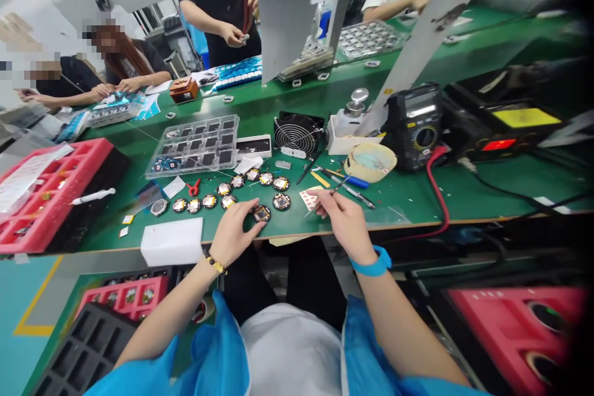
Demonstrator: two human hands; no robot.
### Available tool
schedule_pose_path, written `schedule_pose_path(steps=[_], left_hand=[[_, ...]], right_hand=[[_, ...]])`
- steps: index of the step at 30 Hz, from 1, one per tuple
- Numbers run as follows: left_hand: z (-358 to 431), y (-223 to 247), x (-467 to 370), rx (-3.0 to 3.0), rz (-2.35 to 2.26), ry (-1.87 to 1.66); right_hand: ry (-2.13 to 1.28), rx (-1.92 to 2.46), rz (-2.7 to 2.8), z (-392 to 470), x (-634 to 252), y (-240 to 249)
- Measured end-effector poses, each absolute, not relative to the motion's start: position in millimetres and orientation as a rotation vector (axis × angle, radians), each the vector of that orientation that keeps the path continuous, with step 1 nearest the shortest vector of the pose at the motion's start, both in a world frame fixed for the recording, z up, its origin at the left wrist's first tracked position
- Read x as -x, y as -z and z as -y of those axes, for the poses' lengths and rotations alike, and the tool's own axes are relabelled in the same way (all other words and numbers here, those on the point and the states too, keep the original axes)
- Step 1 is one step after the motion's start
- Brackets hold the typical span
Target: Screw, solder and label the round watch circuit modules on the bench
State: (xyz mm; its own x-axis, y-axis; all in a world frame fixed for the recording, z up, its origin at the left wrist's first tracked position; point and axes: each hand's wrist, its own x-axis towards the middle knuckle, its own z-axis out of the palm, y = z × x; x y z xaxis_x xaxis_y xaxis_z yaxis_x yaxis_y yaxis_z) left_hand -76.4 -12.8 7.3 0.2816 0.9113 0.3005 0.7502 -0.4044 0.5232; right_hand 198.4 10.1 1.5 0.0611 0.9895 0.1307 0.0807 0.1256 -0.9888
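My left hand (231, 234) grips a round circuit board (262, 214) at the table's front edge, with thumb and forefinger on its rim. Just right of it lies a second round board (281, 201). Between the fingers of my right hand (341, 216) is a thin pair of tweezers (342, 184), its tips pointing down and left. Close to that hand is a small white sheet with red marks (308, 199). Several more round boards (210, 200) with silvery middles are spread in rows to the left.
A clear compartment tray (195, 143) stands behind the boards, near a black fan (298, 134). Pens (355, 180) and a tape roll (370, 159) lie to the right, before a multimeter (414, 127). Red foam trays (93, 154) sit at left. Other people work across the bench.
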Motion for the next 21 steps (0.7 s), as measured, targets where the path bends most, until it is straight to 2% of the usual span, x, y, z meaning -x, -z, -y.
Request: schedule_pose_path(steps=[3, 9, 14, 21], left_hand=[[-4, -8, 70, -2.270, -1.554, -0.835], [-21, -16, 52, -2.295, -1.469, -0.753], [-49, -32, 37, -2.385, -1.503, -0.756], [-92, -36, 9, -2.549, -1.607, -0.466]], right_hand=[[-0.901, 1.246, 1.276, -13, -209, 3], [-0.925, 1.244, 1.259, -15, -212, 4], [-0.816, 1.254, 1.234, -15, -212, 1], [-0.759, 1.285, 1.230, -12, -211, 3]])
